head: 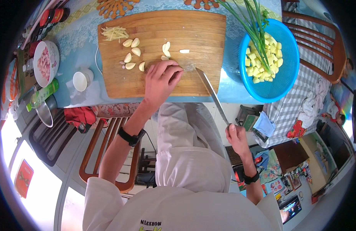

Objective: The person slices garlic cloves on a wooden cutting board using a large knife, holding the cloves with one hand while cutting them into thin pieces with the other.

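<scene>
My right hand is closed round the handle of a kitchen knife, whose blade tip rests over the right part of a wooden cutting board. On the board lies my left hand, fingers bent; whether anything is under them cannot be seen. Just beyond its fingertips are garlic slices, with one more slice to their right. Several peeled garlic cloves lie to the left, beside two small pinkish pieces. A heap of thin pale yellow strips sits at the board's far left corner.
Right of the board, a blue plastic basket holds pale yellow cubes and green onions. At left stand a white cup, a bowl of raw meat and a green bottle. The table's near edge runs before my lap.
</scene>
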### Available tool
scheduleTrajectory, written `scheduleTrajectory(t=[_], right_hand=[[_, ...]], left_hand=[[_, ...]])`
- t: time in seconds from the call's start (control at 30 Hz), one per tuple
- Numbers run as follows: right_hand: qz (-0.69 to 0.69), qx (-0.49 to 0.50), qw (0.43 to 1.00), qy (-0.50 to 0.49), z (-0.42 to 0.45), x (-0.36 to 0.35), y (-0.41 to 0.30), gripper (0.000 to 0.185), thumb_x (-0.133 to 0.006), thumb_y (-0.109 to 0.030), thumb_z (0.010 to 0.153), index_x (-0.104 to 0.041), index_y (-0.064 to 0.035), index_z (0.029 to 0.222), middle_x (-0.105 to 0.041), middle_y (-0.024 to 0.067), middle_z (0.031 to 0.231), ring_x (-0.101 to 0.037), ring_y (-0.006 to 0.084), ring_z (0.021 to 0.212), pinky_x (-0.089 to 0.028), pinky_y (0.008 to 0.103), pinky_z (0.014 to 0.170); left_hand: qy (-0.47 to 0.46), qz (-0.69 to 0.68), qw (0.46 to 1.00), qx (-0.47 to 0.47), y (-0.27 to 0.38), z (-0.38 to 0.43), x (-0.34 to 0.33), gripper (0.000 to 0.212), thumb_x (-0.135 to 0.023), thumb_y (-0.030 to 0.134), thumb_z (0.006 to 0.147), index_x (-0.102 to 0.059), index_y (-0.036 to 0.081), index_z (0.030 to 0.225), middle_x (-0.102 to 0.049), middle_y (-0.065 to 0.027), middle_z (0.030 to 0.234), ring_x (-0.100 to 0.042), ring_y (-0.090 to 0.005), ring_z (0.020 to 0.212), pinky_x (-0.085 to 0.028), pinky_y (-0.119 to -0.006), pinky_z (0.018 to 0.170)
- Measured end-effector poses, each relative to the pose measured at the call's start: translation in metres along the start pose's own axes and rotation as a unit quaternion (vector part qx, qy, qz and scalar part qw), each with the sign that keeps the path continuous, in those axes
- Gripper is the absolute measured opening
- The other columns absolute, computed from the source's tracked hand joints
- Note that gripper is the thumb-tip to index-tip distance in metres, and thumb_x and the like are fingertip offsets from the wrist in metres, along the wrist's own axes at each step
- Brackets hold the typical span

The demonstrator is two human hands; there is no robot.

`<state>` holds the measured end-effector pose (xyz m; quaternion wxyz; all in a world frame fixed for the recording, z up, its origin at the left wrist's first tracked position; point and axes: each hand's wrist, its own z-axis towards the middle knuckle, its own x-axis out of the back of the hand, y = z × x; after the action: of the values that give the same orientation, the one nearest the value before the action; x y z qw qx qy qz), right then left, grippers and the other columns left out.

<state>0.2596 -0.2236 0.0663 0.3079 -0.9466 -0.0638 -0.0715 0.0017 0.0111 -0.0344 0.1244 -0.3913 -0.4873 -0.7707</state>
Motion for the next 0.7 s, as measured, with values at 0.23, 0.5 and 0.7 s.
scheduleTrajectory(t=[0.23, 0.5, 0.7], right_hand=[[0.011, 0.005, 1.0, -0.016, 0.004, -0.012, -0.01, 0.055, -0.043, -0.038, 0.112, -0.046, -0.0046, 0.069, -0.043, -0.0015, 0.06, -0.039, 0.0092, 0.058, -0.035, 0.0306, 0.053], [0.003, 0.013, 1.0, -0.026, 0.01, -0.017, -0.015, 0.055, -0.043, -0.038, 0.113, -0.043, -0.0046, 0.069, -0.041, -0.0011, 0.06, -0.038, 0.0098, 0.058, -0.034, 0.0309, 0.053], [0.002, 0.009, 1.0, -0.03, 0.011, -0.017, -0.02, 0.055, -0.042, -0.038, 0.113, -0.045, -0.0049, 0.069, -0.041, -0.0011, 0.06, -0.039, 0.0097, 0.058, -0.034, 0.0306, 0.053]], left_hand=[[0.019, -0.01, 1.0, -0.004, -0.002, -0.002, 0.0, 0.018, -0.083, 0.009, 0.08, -0.072, 0.012, 0.094, -0.066, 0.0012, 0.103, -0.066, -0.022, 0.09, -0.05, -0.038, 0.077], [0.025, -0.013, 1.0, 0.004, 0.001, -0.002, -0.001, 0.018, -0.083, 0.008, 0.079, -0.072, 0.012, 0.093, -0.066, 0.0013, 0.101, -0.065, -0.0226, 0.088, -0.049, -0.038, 0.078], [0.035, -0.022, 0.999, 0.009, 0.001, -0.003, -0.001, 0.019, -0.083, 0.007, 0.078, -0.071, 0.011, 0.092, -0.065, 0.0009, 0.101, -0.065, -0.0224, 0.087, -0.049, -0.037, 0.077]])
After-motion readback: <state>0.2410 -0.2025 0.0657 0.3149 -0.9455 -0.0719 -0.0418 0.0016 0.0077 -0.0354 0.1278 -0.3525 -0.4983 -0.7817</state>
